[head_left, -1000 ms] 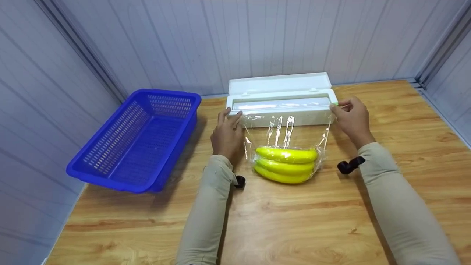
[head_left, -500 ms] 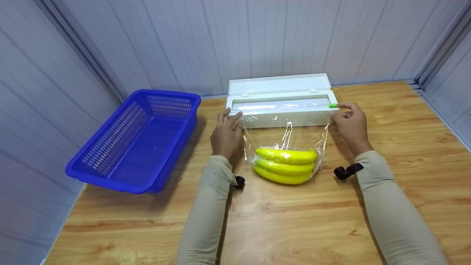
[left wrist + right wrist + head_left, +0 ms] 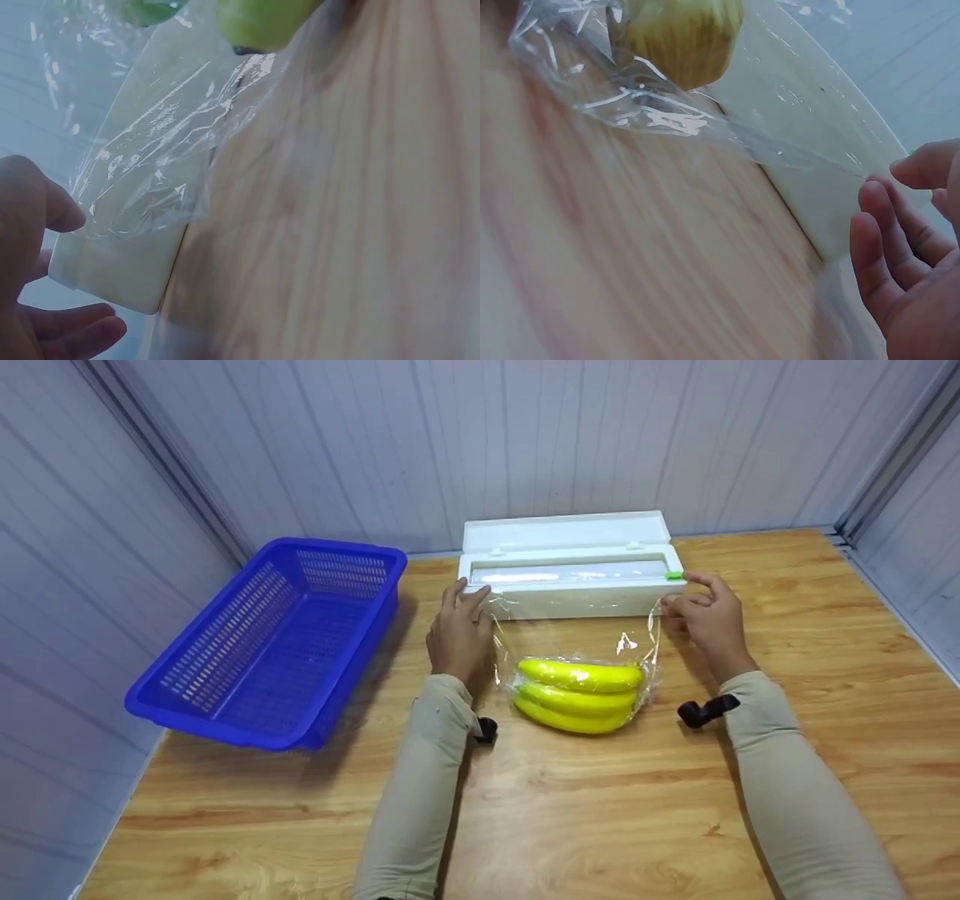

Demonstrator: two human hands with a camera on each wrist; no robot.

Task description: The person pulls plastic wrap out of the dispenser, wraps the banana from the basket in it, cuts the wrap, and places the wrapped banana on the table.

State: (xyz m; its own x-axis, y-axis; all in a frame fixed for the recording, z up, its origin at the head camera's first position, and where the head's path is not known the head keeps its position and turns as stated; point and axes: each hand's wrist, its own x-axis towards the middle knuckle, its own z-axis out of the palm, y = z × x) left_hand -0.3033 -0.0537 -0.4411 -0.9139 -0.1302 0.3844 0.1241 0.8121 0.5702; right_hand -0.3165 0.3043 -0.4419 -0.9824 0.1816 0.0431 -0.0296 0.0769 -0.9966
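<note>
In the head view, a white cling film dispenser (image 3: 570, 601) lies with its lid raised and a film roll inside. Clear cling film (image 3: 581, 637) stretches from its front down to a bunch of yellow bananas (image 3: 577, 695), which it wraps. My left hand (image 3: 457, 637) grips the dispenser's left front corner; in the left wrist view its fingers sit around that end, by the film's edge. At the right end, my right hand (image 3: 712, 622) pinches the film's right edge at its fingertips, with one finger stretched near the green slider (image 3: 673, 575).
A blue plastic basket (image 3: 330, 705) with slotted sides stands to the left on the wooden table (image 3: 600, 825). Behind the dispenser rises a panelled wall (image 3: 570, 435). A small black camera (image 3: 705, 711) is fixed at each wrist.
My right hand has shifted slightly left and down, drawing the film's right edge inward. The green slider, mostly covered at first, now shows. My left hand keeps its place on the dispenser.
</note>
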